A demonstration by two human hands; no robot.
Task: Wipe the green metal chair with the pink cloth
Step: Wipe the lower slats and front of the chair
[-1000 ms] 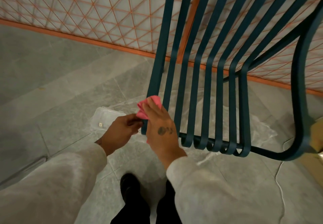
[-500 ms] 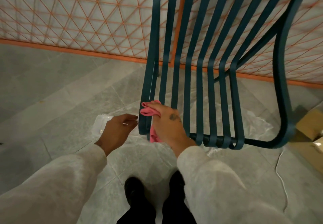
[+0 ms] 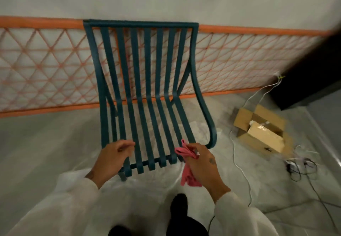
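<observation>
Two hands work at the front edge of the green metal chair, which stands against an orange lattice fence. The right hand grips the bunched pink cloth beside the rightmost slats. The left hand is loosely curled and empty. It covers the seat's left corner, and blur hides whether it touches the seat.

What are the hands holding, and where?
The right hand grips the pink cloth at its bunched middle. The left hand is at the front of the green chair; blur hides any grip.
</observation>
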